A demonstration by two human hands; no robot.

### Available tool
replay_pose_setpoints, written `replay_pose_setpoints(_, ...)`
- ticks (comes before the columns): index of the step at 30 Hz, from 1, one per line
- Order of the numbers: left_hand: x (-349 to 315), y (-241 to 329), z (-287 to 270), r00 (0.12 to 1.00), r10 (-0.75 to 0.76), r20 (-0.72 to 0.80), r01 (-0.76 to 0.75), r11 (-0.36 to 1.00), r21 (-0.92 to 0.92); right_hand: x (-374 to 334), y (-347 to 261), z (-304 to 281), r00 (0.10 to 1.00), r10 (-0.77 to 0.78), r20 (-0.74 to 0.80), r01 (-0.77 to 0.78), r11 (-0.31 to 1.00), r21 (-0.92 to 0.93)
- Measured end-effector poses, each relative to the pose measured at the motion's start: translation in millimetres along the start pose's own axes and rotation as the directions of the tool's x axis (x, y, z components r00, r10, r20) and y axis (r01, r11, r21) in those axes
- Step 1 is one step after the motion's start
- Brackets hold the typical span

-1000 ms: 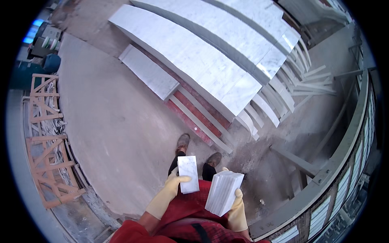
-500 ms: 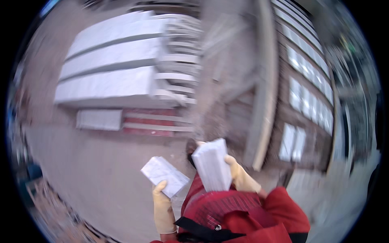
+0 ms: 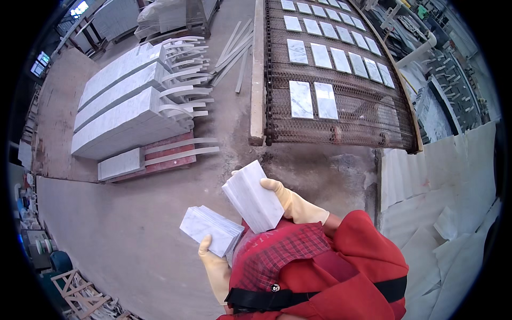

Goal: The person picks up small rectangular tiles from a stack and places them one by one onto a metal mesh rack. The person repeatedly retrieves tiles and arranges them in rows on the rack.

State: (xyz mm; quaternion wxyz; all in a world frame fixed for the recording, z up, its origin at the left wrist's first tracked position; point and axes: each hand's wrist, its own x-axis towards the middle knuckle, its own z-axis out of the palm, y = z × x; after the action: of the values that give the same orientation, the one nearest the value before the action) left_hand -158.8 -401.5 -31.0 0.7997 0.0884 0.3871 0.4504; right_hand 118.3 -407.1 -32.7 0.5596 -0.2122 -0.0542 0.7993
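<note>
My left hand (image 3: 214, 269), in a cream rubber glove, is closed on a stack of white, grey-veined marble tiles (image 3: 208, 228). Its thumb lies over the top tile, and most of its fingers are hidden beneath. A second, thicker stack of marble tiles (image 3: 252, 193) is in my right hand (image 3: 293, 201), gloved alike. The right thumb presses on the near face, while a fingertip shows past the far edge. Both stacks are tilted in front of my red clothing, the right one higher and slightly farther away. They are close together.
Ahead to the right, a mesh conveyor (image 3: 352, 124) carries rows of marble tiles behind a pale side rail (image 3: 257, 80). Long blocks of stacked tiles (image 3: 122, 122) with strips between them stand at left, beside a red pallet (image 3: 170, 152). Pale sheets (image 3: 421, 186) cover the right side.
The view has swung right and sharpened, bringing the conveyor toward the middle. In the picture, the right hand and its stack have shifted left and up, nearer the left stack. Both hands keep their hold.
</note>
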Motion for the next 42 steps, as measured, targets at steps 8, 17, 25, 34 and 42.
replay_pose_setpoints(8, -48, -34, 24, 0.986, -0.115, 0.124, 0.108, 0.992, 0.064, -105, 4, 16, 0.987, -0.147, -0.057, 0.146, 0.989, -0.024)
replay_pose_setpoints(17, -34, -92, 125, 0.942, -0.212, 0.261, 0.106, 0.923, 0.37, -222, -33, -18, 0.852, -0.496, -0.165, 0.502, 0.865, -0.008)
replay_pose_setpoints(25, 11, -218, 251, 0.888, -0.35, 0.298, 0.139, 0.823, 0.551, -345, -105, -68, 0.697, -0.675, -0.24, 0.701, 0.713, 0.031)
replay_pose_setpoints(34, 40, -358, 400, 0.929, -0.253, 0.271, 0.006, 0.742, 0.67, -456, -212, -131, 0.721, -0.614, -0.322, 0.656, 0.754, 0.031)
replay_pose_setpoints(42, 51, -400, 445, 0.96, -0.215, 0.182, 0.005, 0.659, 0.752, -512, -273, -154, 0.745, -0.576, -0.336, 0.639, 0.761, 0.111)
